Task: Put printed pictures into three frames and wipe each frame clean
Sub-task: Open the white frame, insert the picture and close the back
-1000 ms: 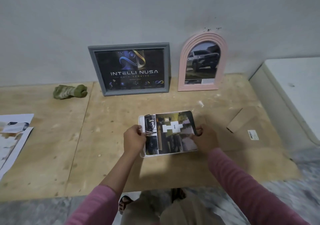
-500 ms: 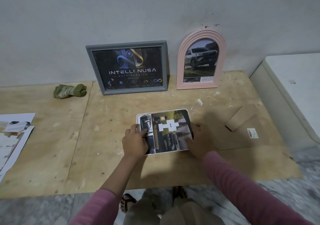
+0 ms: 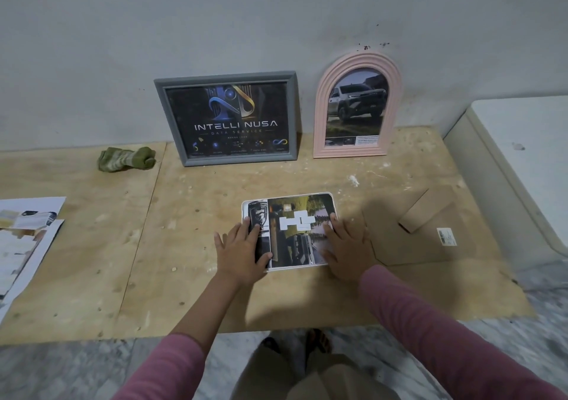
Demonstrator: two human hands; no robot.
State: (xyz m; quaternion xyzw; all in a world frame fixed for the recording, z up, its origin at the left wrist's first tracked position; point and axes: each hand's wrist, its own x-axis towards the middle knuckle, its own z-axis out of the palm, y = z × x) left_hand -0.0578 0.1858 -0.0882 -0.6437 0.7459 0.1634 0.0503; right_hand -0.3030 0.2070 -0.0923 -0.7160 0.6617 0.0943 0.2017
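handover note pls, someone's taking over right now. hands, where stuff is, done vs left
Left hand: flat, fingers straight, pressing the left edge of the white frame.
Right hand: flat on its right edge.
White frame lies on the plywood board with a picture in it.
Grey frame and pink arched frame lean on the wall, both with pictures in.
Green cloth lies left of the grey frame; spare prints at far left; cardboard backing right of the white frame.
Done: two frames filled and stood up.
Left: probably back the white frame, wipe it, stand it up. Can't tell whether the others were wiped.
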